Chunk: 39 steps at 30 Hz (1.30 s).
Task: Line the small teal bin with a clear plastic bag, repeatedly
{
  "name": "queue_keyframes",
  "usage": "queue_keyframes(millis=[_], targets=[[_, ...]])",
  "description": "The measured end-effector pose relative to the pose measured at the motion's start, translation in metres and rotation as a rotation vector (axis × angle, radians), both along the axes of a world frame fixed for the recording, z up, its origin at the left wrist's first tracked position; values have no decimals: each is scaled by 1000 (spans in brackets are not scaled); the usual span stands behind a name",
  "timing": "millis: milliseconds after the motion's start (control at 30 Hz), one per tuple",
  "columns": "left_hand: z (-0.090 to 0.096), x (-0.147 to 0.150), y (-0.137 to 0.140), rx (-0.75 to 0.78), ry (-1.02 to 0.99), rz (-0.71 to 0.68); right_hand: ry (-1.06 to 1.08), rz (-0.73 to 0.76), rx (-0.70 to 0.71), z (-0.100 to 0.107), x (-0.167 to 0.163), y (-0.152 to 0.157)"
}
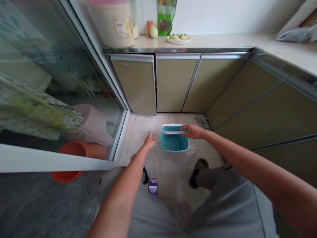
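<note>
A teal bucket (174, 144) stands on the tiled floor between my feet and the cabinets. Its white handle (170, 132) is gripped by my right hand (194, 131) at the bucket's right side. My left hand (150, 140) is just left of the bucket, apart from it, with fingers pinched together. Something small and pale shows at the fingertips, too faint to name. Clear plastic film (192, 148) lies crumpled on the floor by the bucket's right front corner. The bucket's visible inside holds nothing.
Beige cabinets (172, 84) line the back and right below a pale counter (220, 41). On it are a large container (116, 36), fruit (153, 32), a green packet (165, 19) and a plate (180, 41). A glass sliding door is left, an orange bucket (65, 178) beyond.
</note>
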<state>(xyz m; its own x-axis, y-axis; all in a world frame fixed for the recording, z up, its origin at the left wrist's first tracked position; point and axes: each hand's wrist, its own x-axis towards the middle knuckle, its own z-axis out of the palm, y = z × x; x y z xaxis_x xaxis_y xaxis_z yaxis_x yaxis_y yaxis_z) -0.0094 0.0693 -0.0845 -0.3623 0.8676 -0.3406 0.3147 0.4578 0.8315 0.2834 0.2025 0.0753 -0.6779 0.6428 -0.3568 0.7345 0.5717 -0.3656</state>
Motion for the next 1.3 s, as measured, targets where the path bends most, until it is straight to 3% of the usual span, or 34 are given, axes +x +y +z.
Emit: queue_keyframes(millis=[167, 400, 667, 900, 1300], targets=[[-1, 0, 3, 18, -29, 0, 14, 14, 50, 27, -22, 36], [1, -2, 4, 26, -42, 20, 18, 24, 44, 38, -50, 74], [2, -9, 3, 54, -94, 24, -132, 20, 242, 54, -68, 107], [3, -12, 1, 57, -61, 10, -153, -175, 344, 48, -71, 111], [7, -10, 2, 41, -79, 17, -60, -238, 333, 36, -55, 116]])
